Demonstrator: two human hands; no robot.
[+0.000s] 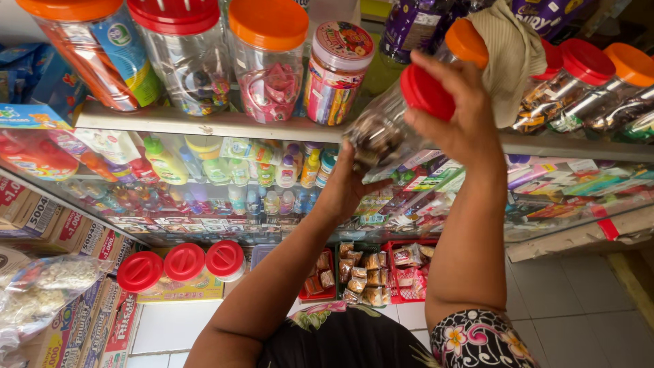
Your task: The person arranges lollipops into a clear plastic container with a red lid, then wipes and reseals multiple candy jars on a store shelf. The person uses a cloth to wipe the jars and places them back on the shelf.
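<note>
I hold a clear plastic jar (pixel 379 129) with a red lid (pixel 427 92), tilted on its side above the glass counter. My left hand (pixel 349 187) cups the jar's bottom from below. My right hand (pixel 458 105) grips the red lid end. The jar holds small dark wrapped sweets. A beige cloth (pixel 512 54) hangs near my right hand, draped over an orange-lidded jar (pixel 464 41).
Several candy jars with orange and red lids (pixel 269 61) stand on the counter top (pixel 204 124). Small bottles and packets fill the glass case (pixel 225 184) below. Red-lidded jars (pixel 184 262), snack trays (pixel 368 276) and cartons (pixel 41 218) sit lower down.
</note>
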